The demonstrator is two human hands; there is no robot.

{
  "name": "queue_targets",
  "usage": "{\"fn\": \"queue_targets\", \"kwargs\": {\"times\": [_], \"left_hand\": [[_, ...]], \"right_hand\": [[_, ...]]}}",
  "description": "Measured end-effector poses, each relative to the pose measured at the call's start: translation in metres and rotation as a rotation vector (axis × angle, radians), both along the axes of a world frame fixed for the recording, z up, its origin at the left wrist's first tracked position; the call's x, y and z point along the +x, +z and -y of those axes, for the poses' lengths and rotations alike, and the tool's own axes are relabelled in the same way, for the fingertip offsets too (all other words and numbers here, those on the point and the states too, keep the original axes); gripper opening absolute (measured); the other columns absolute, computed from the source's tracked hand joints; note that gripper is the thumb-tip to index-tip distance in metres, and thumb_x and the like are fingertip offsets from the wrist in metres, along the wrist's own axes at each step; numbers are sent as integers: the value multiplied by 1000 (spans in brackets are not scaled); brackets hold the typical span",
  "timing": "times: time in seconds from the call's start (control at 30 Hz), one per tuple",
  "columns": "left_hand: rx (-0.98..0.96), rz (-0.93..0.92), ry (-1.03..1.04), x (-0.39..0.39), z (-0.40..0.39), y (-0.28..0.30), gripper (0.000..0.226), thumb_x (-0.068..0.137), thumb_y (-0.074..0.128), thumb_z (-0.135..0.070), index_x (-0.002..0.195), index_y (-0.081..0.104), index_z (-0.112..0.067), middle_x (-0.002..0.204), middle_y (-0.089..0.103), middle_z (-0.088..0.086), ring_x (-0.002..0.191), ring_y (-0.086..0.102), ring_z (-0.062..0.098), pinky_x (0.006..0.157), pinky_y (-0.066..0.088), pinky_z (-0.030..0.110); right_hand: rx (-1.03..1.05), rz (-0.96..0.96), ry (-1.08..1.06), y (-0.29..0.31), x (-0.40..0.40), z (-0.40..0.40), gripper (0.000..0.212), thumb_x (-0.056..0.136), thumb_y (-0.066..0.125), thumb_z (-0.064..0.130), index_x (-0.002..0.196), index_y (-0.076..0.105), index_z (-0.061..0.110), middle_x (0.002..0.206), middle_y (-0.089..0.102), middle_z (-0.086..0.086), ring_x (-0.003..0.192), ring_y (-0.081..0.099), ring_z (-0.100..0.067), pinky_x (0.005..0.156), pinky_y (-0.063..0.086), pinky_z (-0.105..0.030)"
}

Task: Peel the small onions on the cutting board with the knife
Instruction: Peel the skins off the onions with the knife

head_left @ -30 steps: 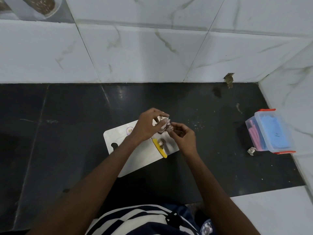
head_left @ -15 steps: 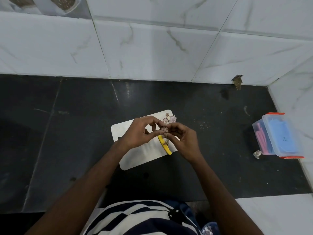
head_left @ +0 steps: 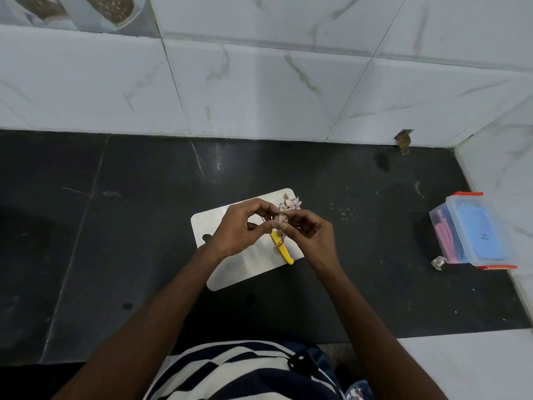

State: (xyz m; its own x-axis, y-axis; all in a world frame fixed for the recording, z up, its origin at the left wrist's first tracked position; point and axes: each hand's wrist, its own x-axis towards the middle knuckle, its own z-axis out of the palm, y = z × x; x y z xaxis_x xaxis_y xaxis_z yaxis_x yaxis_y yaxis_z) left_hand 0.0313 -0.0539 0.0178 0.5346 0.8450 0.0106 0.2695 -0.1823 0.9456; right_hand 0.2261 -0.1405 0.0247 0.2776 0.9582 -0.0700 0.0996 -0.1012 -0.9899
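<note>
A white cutting board (head_left: pixel 248 269) lies on the black counter. Above its far right part, my left hand (head_left: pixel 239 229) and my right hand (head_left: pixel 313 232) pinch one small onion (head_left: pixel 282 218) between their fingertips. The yellow-handled knife (head_left: pixel 284 251) lies on the board just below the onion, its blade hidden under my hands. A little heap of onion skins and cut ends (head_left: pixel 290 202) sits at the board's far right corner. A loose skin hangs below the onion over the knife handle.
A clear plastic box with a blue lid and orange clips (head_left: pixel 473 232) stands at the right by the tiled wall. A crumpled scrap (head_left: pixel 438 262) lies beside it. White marble tiles (head_left: pixel 259 90) rise behind the black counter (head_left: pixel 115 226).
The camera view has shifted, so the board sits lower and more to the right. Both hands stayed together on the onion, turning it slightly; the knife stayed on the board.
</note>
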Motion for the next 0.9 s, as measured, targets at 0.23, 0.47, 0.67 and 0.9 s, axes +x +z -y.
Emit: {"fn": "queue_targets", "kwargs": {"times": [0.23, 0.47, 0.67, 0.9], "left_hand": [[33, -16, -30, -1, 2, 1, 24, 96, 81, -20, 119, 76, -19, 112, 75, -9, 104, 74, 12, 76, 65, 23], [37, -17, -26, 1, 4, 1, 23, 96, 82, -21, 118, 77, -19, 111, 74, -13, 102, 72, 10, 74, 62, 17], [36, -14, -9, 0, 5, -1, 22, 95, 82, -21, 117, 77, -18, 111, 74, -12, 102, 72, 9, 72, 60, 14], [77, -18, 0, -1, 7, 0, 23, 94, 83, -21, 116, 77, -19, 109, 73, -17, 101, 71, 4, 75, 56, 11]], "right_hand": [[-15, 90, 23, 2, 5, -1, 28, 85, 91, 14, 112, 82, 11, 104, 82, -5, 97, 80, -26, 87, 65, -56], [-22, 110, 14, 4, 5, 0, 27, 83, 92, 14, 107, 79, 10, 93, 82, -8, 90, 81, -27, 83, 66, -54], [-16, 154, 22, 4, 3, 1, 30, 83, 93, 23, 107, 79, 14, 92, 83, -5, 90, 82, -23, 83, 66, -53], [-6, 168, 33, 7, 3, 1, 29, 83, 94, 22, 107, 80, 13, 99, 82, -3, 93, 81, -22, 83, 67, -51]]}}
